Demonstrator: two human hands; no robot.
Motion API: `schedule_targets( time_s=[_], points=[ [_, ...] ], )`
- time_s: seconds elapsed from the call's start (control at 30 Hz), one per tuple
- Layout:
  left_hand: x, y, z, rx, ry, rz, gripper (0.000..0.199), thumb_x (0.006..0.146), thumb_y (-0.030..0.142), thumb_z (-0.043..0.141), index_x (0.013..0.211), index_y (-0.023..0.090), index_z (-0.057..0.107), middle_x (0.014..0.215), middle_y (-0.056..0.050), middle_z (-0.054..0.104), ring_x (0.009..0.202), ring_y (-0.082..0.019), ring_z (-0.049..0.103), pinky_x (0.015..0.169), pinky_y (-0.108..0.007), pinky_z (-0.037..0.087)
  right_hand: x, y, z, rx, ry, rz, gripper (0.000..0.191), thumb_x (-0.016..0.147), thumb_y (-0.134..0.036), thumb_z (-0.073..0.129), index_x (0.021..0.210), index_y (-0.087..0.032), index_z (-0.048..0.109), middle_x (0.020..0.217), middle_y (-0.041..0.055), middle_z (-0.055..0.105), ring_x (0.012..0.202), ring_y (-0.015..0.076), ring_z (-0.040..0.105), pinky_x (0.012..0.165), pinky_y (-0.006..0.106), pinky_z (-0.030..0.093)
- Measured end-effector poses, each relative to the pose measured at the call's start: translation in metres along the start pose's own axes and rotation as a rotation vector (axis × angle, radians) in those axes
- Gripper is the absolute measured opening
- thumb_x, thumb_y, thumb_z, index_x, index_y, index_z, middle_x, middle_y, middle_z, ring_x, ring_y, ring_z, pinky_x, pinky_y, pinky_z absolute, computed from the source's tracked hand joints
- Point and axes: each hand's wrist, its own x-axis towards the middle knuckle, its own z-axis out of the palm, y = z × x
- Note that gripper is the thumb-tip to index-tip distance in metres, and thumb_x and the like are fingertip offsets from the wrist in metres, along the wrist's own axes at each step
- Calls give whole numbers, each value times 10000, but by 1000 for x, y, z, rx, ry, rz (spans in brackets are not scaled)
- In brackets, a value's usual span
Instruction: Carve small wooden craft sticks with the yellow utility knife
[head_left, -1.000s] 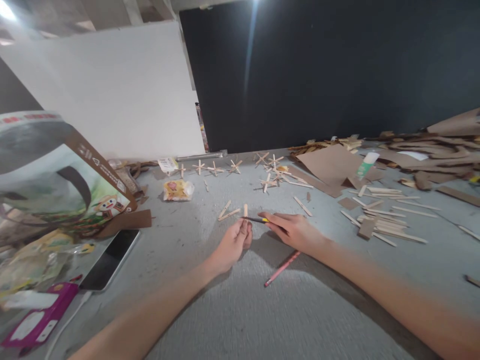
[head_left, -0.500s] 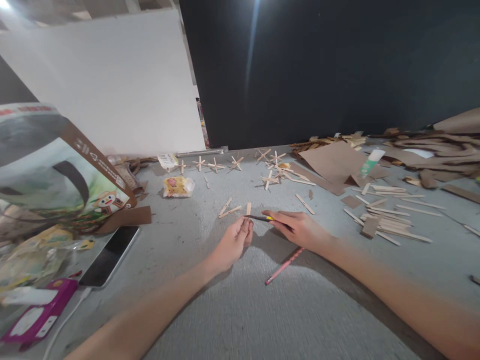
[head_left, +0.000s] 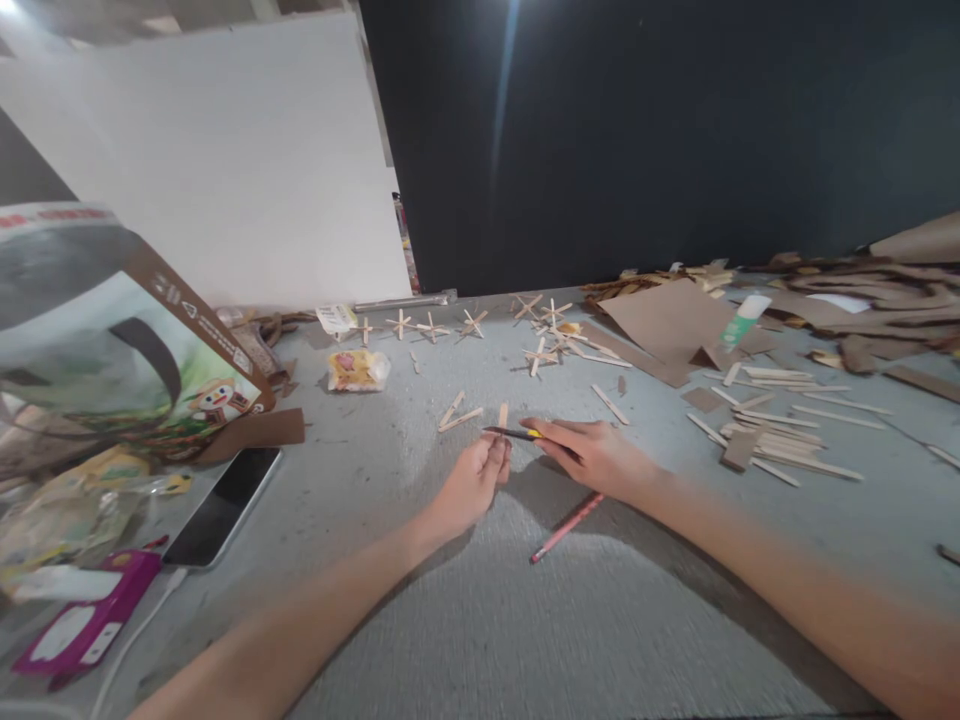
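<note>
Upright in my left hand (head_left: 480,472) is a wooden craft stick (head_left: 503,413), pinched between thumb and fingers with its top end showing. My right hand (head_left: 589,452) grips a cutting tool (head_left: 511,433) with a narrow dark blade and a bit of yellow at the fingers; its handle is hidden, so knife or scissors I cannot tell. The blade lies across the stick just above my left fingertips. Beyond my left hand, two craft sticks (head_left: 457,415) form a V on the table. A pink pencil (head_left: 566,528) lies partly below my right hand.
Star-shaped stick pieces (head_left: 474,324) line the back. To the right are loose sticks (head_left: 780,440), cardboard (head_left: 656,325) and a glue stick (head_left: 744,322). A snack packet (head_left: 358,371), phone (head_left: 223,508), purple device (head_left: 94,612), cable (head_left: 135,640) and large printed bag (head_left: 150,340) occupy the left.
The blade has shifted slightly left across the stick, its tip now reaching past the stick's left side. Both hands stay nearly in place, and the view has moved a little.
</note>
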Motion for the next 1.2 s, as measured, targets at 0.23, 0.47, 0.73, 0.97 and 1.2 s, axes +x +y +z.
schedule_targets(
  time_s=[0.23,0.47,0.73,0.97,1.2],
  points=[
    [-2,1,2,-86,34,-34,624,930,848,386,812,236,411,624,81,323,561,-117,280,562,-291,246,-1,1,4,131,30,55,353,1098,-321,450,1341,-225,688,1121,106,812,900,229,796,767,314,624],
    [-2,-5,3,-29,16,-42,521,1005,718,397,834,229,451,643,59,387,579,-129,356,584,-303,270,4,-13,-6,278,-56,263,389,1055,-404,482,1164,-183,783,877,71,807,609,181,682,579,288,532],
    [-5,0,1,-81,-46,-61,342,1020,530,463,873,222,460,680,51,409,594,-123,352,595,-283,262,10,-23,-14,371,-126,384,383,1013,-451,467,933,-220,762,618,-24,576,520,134,430,528,270,366],
    [-2,-2,0,-208,-37,-95,448,927,643,571,945,201,498,656,80,353,560,-106,299,570,-272,219,10,-25,-17,814,-253,591,501,967,-671,513,829,-211,657,584,-42,481,449,105,367,425,252,290],
    [2,-8,0,-344,8,-77,344,963,453,571,1172,198,474,602,118,351,489,-90,289,546,-244,229,8,-26,-15,714,-9,584,562,985,-712,499,723,-217,550,607,-35,461,521,106,392,493,258,299]
  ],
)
